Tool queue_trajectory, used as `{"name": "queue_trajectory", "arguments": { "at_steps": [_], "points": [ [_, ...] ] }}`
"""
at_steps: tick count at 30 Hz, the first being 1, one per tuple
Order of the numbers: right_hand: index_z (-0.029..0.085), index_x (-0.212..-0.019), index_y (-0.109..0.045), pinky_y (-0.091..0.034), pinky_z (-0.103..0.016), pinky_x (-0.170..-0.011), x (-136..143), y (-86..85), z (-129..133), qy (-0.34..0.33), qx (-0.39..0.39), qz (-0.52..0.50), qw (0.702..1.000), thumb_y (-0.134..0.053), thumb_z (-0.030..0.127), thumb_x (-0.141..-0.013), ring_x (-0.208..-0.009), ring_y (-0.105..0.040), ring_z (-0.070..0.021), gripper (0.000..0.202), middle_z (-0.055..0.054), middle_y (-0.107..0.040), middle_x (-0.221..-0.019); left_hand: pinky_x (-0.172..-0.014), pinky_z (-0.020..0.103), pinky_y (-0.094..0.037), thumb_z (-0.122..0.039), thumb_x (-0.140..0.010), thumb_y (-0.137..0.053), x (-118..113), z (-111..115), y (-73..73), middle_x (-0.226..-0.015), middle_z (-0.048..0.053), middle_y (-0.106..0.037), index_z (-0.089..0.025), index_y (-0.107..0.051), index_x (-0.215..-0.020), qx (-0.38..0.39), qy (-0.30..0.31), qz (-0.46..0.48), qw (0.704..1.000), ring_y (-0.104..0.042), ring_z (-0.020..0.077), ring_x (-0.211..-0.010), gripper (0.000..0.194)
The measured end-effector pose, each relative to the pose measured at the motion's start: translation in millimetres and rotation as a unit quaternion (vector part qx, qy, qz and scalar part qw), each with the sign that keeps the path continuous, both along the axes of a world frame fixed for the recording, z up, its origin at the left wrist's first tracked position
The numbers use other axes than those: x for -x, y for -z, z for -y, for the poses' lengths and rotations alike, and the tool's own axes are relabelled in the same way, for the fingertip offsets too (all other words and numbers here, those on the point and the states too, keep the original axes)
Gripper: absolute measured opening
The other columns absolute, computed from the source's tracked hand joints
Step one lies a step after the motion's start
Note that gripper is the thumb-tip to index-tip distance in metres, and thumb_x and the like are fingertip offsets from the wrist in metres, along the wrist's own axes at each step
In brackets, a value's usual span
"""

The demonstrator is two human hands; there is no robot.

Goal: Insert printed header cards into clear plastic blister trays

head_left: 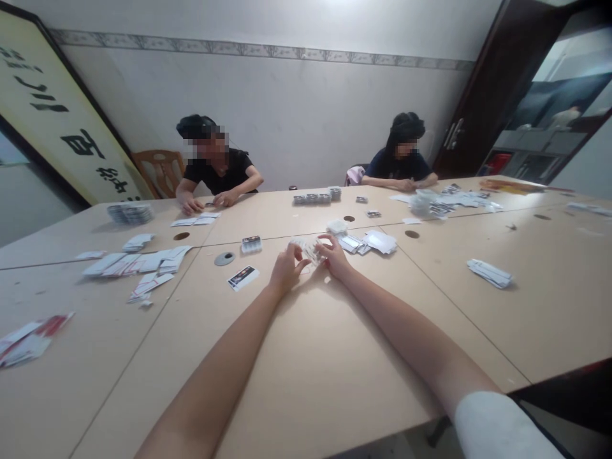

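Between my two hands, above the middle of the table, is a small clear plastic tray point(310, 249). My left hand point(287, 269) grips its left side with thumb and fingers, while my right hand point(333, 256) pinches its right side. To the left lie a small clear pack with a dark printed top point(251, 244) and a flat printed card point(243, 278). Just beyond my right hand are a stack of clear trays point(337, 227) and white cards point(380, 241). Fine details of the held tray are blurred.
Across the light wooden table point(335, 357) sit two people point(217, 169) point(399, 156). White card piles point(138, 262) lie at the left, red-and-white ones point(36, 338) nearer. A row of packs point(313, 198) stands at the far side. Another card bundle point(489, 273) lies right.
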State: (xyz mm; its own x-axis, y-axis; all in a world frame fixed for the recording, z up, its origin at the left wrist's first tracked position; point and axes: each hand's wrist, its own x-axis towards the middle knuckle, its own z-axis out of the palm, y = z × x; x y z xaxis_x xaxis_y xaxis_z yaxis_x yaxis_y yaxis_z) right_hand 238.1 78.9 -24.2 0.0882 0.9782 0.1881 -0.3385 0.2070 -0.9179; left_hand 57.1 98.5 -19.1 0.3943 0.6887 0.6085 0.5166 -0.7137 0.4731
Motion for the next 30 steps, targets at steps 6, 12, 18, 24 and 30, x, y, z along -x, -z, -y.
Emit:
{"name": "queue_trajectory", "arguments": {
  "at_steps": [6, 12, 18, 24, 30],
  "points": [
    [0.021, -0.095, -0.065, -0.048, -0.025, -0.058, 4, -6.1, 5, -0.031, -0.012, 0.038, 0.999, -0.084, 0.031, -0.063, -0.064, -0.063, -0.0141, 0.039, 0.001, -0.070, -0.075, -0.095, 0.044, -0.051, -0.036, -0.076, -0.080, -4, 1, -1.2, -0.118, 0.012, -0.067, -0.019, -0.043, -0.136, -0.011, 0.017, -0.046, 0.999, -0.065, 0.0280, -0.108, 0.073],
    [0.027, -0.114, -0.052, -0.054, -0.028, -0.062, 6, -4.4, 7, -0.003, 0.012, 0.025, 1.000, -0.082, 0.027, -0.065, -0.067, -0.067, -0.0163, 0.057, 0.004, -0.069, -0.075, -0.105, 0.050, -0.044, -0.030, -0.077, -0.078, -6, 7, -7.6, -0.134, 0.016, -0.063, -0.018, -0.051, -0.138, -0.021, -0.006, -0.085, 0.996, -0.057, 0.0347, -0.127, 0.067],
    [0.026, -0.113, -0.052, -0.057, -0.031, -0.056, 19, -1.6, 4, -0.004, 0.047, -0.049, 0.998, -0.081, 0.024, -0.061, -0.067, -0.069, -0.0192, 0.060, 0.001, -0.070, -0.080, -0.098, 0.049, -0.044, -0.038, -0.082, -0.073, -6, 13, -12.5, -0.127, 0.020, -0.065, -0.012, -0.053, -0.138, -0.069, -0.075, -0.121, 0.987, -0.059, 0.0363, -0.119, 0.064],
    [0.022, -0.108, -0.059, -0.054, -0.025, -0.058, 30, 3.6, 0, 0.001, 0.032, -0.060, 0.998, -0.080, 0.021, -0.061, -0.070, -0.068, -0.0153, 0.052, 0.001, -0.071, -0.084, -0.096, 0.046, -0.042, -0.039, -0.085, -0.070, -8, 16, -14.1, -0.125, 0.020, -0.066, -0.012, -0.053, -0.139, -0.086, -0.075, -0.135, 0.984, -0.059, 0.0355, -0.117, 0.063],
    [0.020, -0.103, -0.063, -0.055, -0.028, -0.067, 27, 5.4, 1, -0.005, 0.011, -0.051, 0.999, -0.077, 0.018, -0.062, -0.077, -0.069, -0.0162, 0.044, -0.001, -0.073, -0.090, -0.096, 0.048, -0.042, -0.042, -0.083, -0.073, -7, 16, -14.0, -0.126, 0.020, -0.066, -0.009, -0.054, -0.137, -0.100, -0.076, -0.137, 0.983, -0.059, 0.0363, -0.118, 0.066]
  ]
}}
